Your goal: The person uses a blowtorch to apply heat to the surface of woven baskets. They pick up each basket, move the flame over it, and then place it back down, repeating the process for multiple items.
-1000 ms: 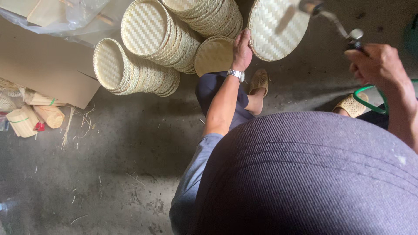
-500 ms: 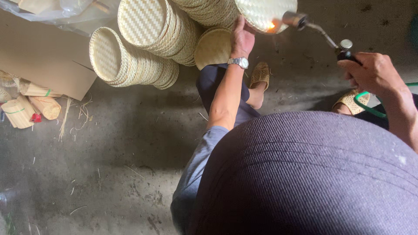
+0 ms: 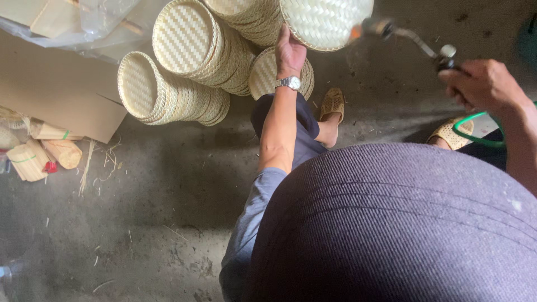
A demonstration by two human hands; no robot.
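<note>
Two hands at work, head view. Left hand (image 3: 290, 53) closed on the rim of a round woven bamboo tray (image 3: 327, 19), held up on edge. Right hand (image 3: 484, 84) wrapped shut round the grip of a gas torch (image 3: 414, 40); its nozzle sits just beside the tray's lower right edge, w/ a small orange glow at the tip. Green hose (image 3: 467, 126) loops below the right hand. Left of the held tray: several stacks of like trays (image 3: 184, 61) lying on their sides on the concrete floor (image 3: 168, 184); further left, cardboard (image 3: 61, 95) and bundled bamboo strips (image 3: 33, 156). Progress, judged: flame passing along one tray's edge; whether the stacked trays are done or pending cannot be told.
</note>
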